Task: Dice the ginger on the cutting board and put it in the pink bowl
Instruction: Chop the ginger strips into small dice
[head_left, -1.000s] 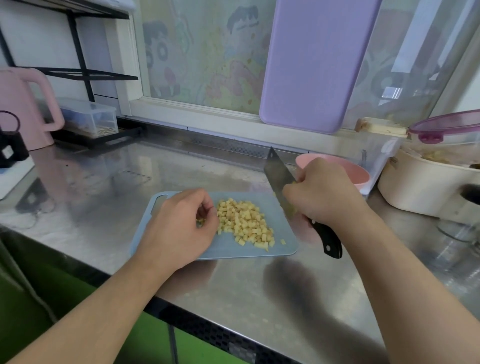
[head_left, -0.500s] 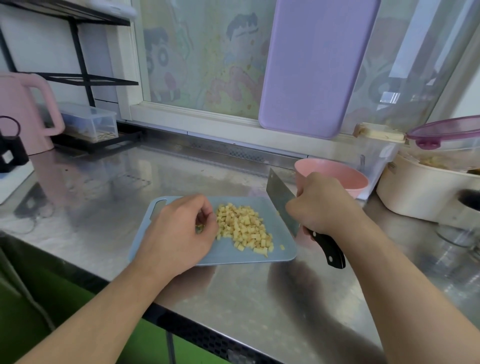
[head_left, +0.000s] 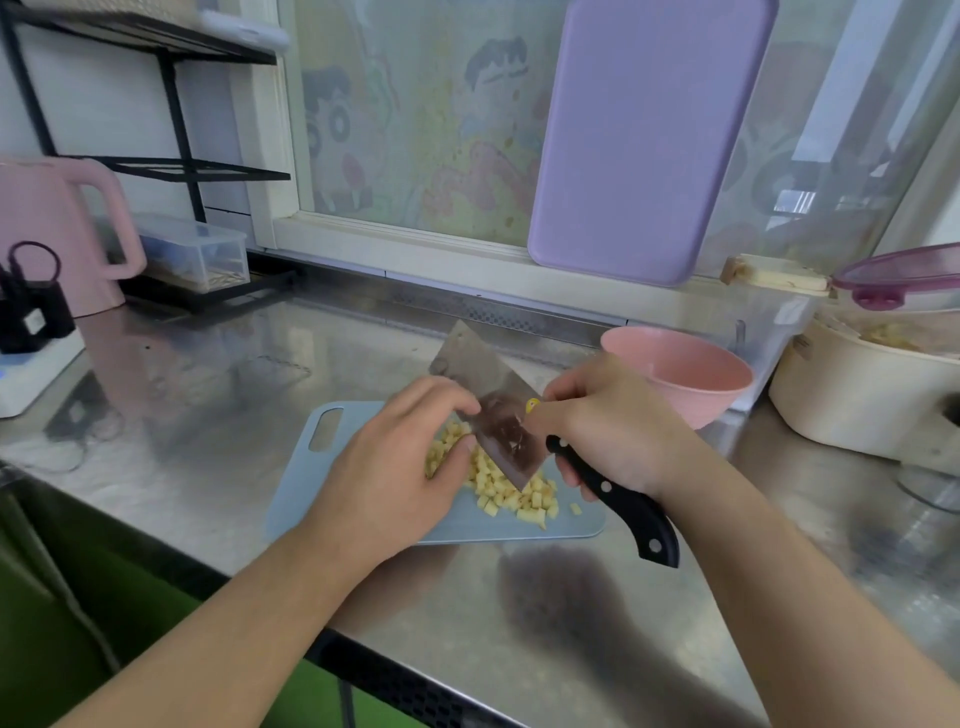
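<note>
A heap of small yellow ginger cubes (head_left: 511, 493) lies on the pale blue cutting board (head_left: 311, 467) in the middle of the steel counter. My right hand (head_left: 613, 426) grips the black handle of a cleaver (head_left: 493, 410), whose blade is tilted over the heap with its lower corner among the cubes. My left hand (head_left: 395, 467) rests on the left side of the heap, thumb and fingers touching the flat of the blade and hiding part of the ginger. The pink bowl (head_left: 680, 374) stands behind my right hand, empty as far as I can see.
A cream pot (head_left: 857, 400) with a purple lid stands at the right. A clear box (head_left: 727, 322) sits behind the bowl. A purple board (head_left: 639, 135) leans on the window. At the left are a pink kettle (head_left: 57, 228), a black rack and a clear container (head_left: 197, 254).
The cleaver has swung from upright at the board's right edge to tilted over the heap. My left hand has moved right, up against the blade.
</note>
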